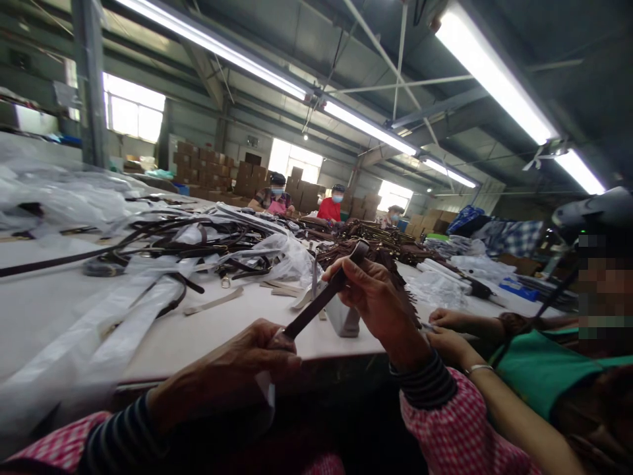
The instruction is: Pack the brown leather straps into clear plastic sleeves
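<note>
A dark brown leather belt strap [316, 303] runs diagonally across the view, held up above the white worktable [208, 336]. My left hand [222, 373] is shut around its lower end. My right hand [370, 297] grips the strap higher up, with the fingers wrapped over it and the strap's tip showing past them. Below my right hand stands a grey block-like object [342, 316], partly hidden by the hand. A pile of brown belts [370, 252] lies beyond the strap. Several pale strips [277, 287] lie on the table near my hands.
Tangled dark belts [182, 241] and clear plastic bags [281, 257] cover the table's left side. A co-worker in a green apron [539, 369] sits at the right, with hands [455, 326] at the table edge. Further people, stacked cardboard boxes [208, 168] and cloth bundles stand beyond.
</note>
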Available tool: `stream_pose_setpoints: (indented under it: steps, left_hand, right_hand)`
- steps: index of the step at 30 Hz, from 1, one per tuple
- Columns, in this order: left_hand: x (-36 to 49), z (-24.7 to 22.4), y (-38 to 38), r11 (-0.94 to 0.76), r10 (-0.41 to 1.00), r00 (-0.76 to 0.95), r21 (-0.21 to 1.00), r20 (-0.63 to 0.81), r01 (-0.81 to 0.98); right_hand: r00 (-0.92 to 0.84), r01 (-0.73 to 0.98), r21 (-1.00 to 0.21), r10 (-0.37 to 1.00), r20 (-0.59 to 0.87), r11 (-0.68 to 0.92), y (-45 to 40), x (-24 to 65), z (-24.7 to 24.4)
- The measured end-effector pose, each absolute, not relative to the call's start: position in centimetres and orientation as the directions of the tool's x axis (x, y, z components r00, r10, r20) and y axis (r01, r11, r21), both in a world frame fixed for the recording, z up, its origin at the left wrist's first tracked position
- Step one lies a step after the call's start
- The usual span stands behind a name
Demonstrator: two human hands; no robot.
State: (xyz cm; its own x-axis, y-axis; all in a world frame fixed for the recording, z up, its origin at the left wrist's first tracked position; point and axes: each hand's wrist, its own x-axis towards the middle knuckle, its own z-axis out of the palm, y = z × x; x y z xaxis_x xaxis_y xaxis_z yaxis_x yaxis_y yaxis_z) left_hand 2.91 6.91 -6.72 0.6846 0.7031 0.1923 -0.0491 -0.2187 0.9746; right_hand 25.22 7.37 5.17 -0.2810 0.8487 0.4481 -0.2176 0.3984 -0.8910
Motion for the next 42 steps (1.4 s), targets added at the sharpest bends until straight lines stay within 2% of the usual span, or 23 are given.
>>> stream_pose_setpoints:
  steps: [5, 13, 17, 21, 25, 29, 35, 42]
  left_hand:
    - [3.1, -6.0, 6.5, -0.163, 0.682, 0.717, 0.986, 0.143, -0.042]
    - [4.5, -4.6, 6.5, -0.185, 0.767, 0.617, 0.981, 0.175, -0.048]
    - [5.1, -4.1, 6.7, -0.216, 0.75, 0.635, 0.976, 0.188, -0.034]
    - [5.8, -4.0, 6.5, -0.16, 0.786, 0.586, 0.98, 0.198, -0.117]
    - [6.3, -3.7, 6.1, -0.106, 0.811, 0.565, 0.989, 0.148, -0.108]
    - [6.4, -3.4, 5.7, -0.137, 0.823, 0.534, 0.98, 0.195, -0.146]
    - [5.8, -3.6, 5.1, -0.276, 0.838, 0.462, 0.956, 0.291, -0.102]
    - [5.2, -4.2, 6.2, -0.205, 0.822, 0.516, 0.971, 0.24, -0.125]
  right_hand:
    - [-0.374, -0.175, -0.886, 0.803, 0.464, 0.43, 7.2, 25.3, 5.5]
    - [-0.515, -0.097, -0.902, 0.755, 0.406, 0.42, 7.1, 24.2, 3.9]
    - [-0.483, -0.061, -0.921, 0.796, 0.364, 0.384, 6.6, 23.6, 3.0]
    - [-0.414, -0.086, -0.943, 0.849, 0.328, 0.323, 6.6, 23.7, 2.2]
    - [-0.419, -0.035, -0.936, 0.845, 0.332, 0.351, 6.4, 23.8, 1.7]
    - [-0.429, -0.08, -0.942, 0.842, 0.328, 0.326, 6.3, 23.5, 0.9]
    - [-0.32, -0.163, -0.964, 0.913, 0.253, 0.21, 6.6, 23.3, -0.9]
    - [-0.375, -0.131, -0.949, 0.872, 0.314, 0.285, 6.8, 23.0, -0.9]
